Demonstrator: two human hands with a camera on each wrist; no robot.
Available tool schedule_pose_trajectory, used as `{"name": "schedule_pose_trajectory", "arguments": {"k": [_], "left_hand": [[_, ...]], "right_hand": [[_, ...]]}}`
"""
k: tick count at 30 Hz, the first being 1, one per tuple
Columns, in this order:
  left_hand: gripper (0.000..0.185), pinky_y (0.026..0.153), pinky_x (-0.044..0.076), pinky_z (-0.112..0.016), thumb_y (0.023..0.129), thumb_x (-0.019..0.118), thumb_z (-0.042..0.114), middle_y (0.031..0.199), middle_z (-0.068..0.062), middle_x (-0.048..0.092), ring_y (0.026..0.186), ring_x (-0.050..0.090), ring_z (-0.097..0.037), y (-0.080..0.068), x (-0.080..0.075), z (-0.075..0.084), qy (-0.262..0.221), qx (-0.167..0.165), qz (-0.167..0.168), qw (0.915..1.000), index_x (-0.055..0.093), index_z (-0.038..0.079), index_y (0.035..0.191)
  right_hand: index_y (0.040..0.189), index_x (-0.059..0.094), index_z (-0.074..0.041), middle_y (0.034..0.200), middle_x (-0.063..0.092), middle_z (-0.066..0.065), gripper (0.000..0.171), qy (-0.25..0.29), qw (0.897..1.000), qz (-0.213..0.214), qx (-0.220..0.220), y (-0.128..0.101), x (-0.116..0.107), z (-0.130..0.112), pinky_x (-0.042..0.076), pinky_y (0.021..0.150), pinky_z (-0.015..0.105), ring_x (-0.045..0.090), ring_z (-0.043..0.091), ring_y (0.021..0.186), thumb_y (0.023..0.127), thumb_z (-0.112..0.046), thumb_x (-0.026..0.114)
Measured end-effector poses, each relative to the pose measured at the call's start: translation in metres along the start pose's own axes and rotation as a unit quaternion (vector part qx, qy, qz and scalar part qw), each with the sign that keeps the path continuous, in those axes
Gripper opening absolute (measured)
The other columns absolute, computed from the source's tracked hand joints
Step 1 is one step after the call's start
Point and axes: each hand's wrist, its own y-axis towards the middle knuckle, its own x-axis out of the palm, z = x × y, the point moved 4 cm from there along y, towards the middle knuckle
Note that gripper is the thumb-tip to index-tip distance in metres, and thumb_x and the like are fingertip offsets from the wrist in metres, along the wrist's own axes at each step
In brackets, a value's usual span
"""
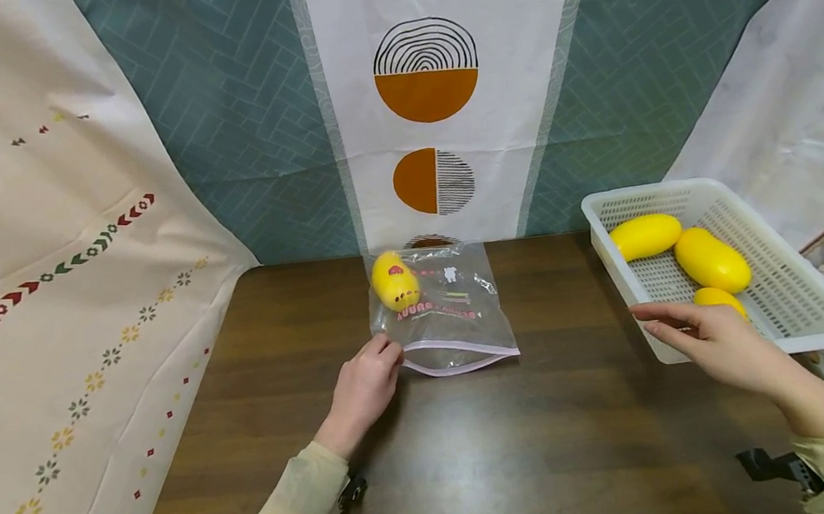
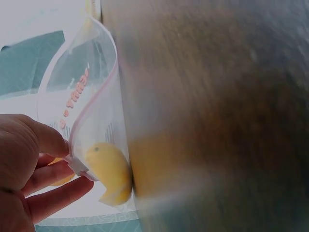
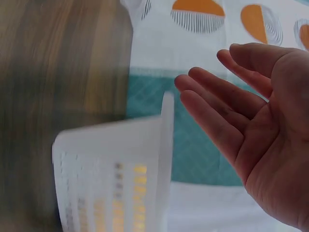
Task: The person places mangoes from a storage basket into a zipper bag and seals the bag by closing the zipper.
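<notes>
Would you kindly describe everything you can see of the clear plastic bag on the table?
The zip bag is clear, thin plastic with a pinkish zip strip and red print. It lies flat on the dark wooden table, mouth toward the person, with one yellow mango inside near its far left corner. The left hand pinches its near left corner.

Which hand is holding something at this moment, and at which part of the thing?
The left hand pinches the clear plastic zip bag at the corner of its pink zip edge. The right hand holds nothing.

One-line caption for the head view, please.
Left hand pinches clear zip bag holding one yellow mango; open right hand hovers by white basket.
</notes>
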Motion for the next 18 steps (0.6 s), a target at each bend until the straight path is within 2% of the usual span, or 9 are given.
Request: {"name": "schedule_pose_trajectory", "arguments": {"k": [3,7,9,11,13,15,18], "left_hand": [[0.020,0.060,0.057,-0.032,0.085,0.089,0.000,0.089,-0.004,0.059,0.070,0.054,-0.017,-0.001,-0.001,0.001,-0.001,-0.005,-0.003,1.0000,0.073,0.009,0.094],[0.020,0.060,0.058,-0.032,0.085,0.089,0.001,0.089,-0.004,0.060,0.070,0.055,-0.017,-0.001,0.000,0.001,-0.001,-0.007,-0.003,1.0000,0.073,0.008,0.094],[0.019,0.059,0.057,-0.032,0.085,0.089,0.001,0.090,-0.004,0.060,0.070,0.055,-0.017,-0.001,0.000,0.001,0.001,-0.006,-0.001,1.0000,0.073,0.009,0.094],[0.018,0.059,0.057,-0.031,0.086,0.088,0.000,0.090,-0.003,0.060,0.070,0.055,-0.017,-0.001,0.001,0.001,0.002,-0.004,-0.001,1.0000,0.073,0.009,0.094],[0.018,0.059,0.057,-0.032,0.087,0.087,0.000,0.090,-0.003,0.060,0.070,0.055,-0.017,-0.002,0.002,0.001,0.004,-0.003,0.000,1.0000,0.073,0.008,0.093],[0.016,0.059,0.057,-0.031,0.087,0.086,0.001,0.090,-0.003,0.059,0.070,0.055,-0.017,-0.002,0.002,0.001,0.004,-0.004,-0.001,1.0000,0.073,0.008,0.093],[0.016,0.060,0.058,-0.032,0.087,0.086,0.000,0.089,-0.004,0.060,0.070,0.055,-0.018,-0.001,0.002,0.001,0.001,-0.004,-0.001,1.0000,0.072,0.007,0.092]], "right_hand": [[0.132,0.075,-0.008,0.118,0.078,0.013,0.031,-0.014,1.000,0.013,0.000,-0.003,-0.008,0.011,0.049,0.074,0.009,0.064,-0.008,0.094,0.101,-0.013,0.075],[0.131,0.076,-0.009,0.121,0.076,0.018,0.030,-0.043,0.998,0.028,0.027,-0.007,-0.022,0.029,0.045,0.074,0.008,0.058,-0.013,0.094,0.102,-0.018,0.075],[0.132,0.076,-0.009,0.124,0.075,0.022,0.031,-0.054,0.997,0.033,0.045,-0.010,-0.028,0.040,0.043,0.073,0.008,0.063,-0.004,0.098,0.103,-0.021,0.074],[0.133,0.074,-0.006,0.127,0.072,0.026,0.033,-0.055,0.995,0.031,0.072,-0.012,-0.033,0.053,0.042,0.073,0.009,0.069,0.013,0.104,0.105,-0.023,0.071],[0.135,0.071,-0.001,0.128,0.069,0.031,0.036,-0.057,0.993,0.026,0.102,-0.014,-0.037,0.064,0.046,0.073,0.017,0.069,0.035,0.108,0.108,-0.025,0.066],[0.136,0.067,0.004,0.129,0.066,0.037,0.041,-0.060,0.989,0.021,0.131,-0.016,-0.040,0.074,0.054,0.078,0.033,0.064,0.052,0.110,0.110,-0.027,0.062],[0.135,0.064,0.010,0.130,0.061,0.042,0.044,-0.072,0.983,0.023,0.165,-0.019,-0.044,0.087,0.054,0.082,0.062,0.061,0.058,0.110,0.112,-0.027,0.058]]}}
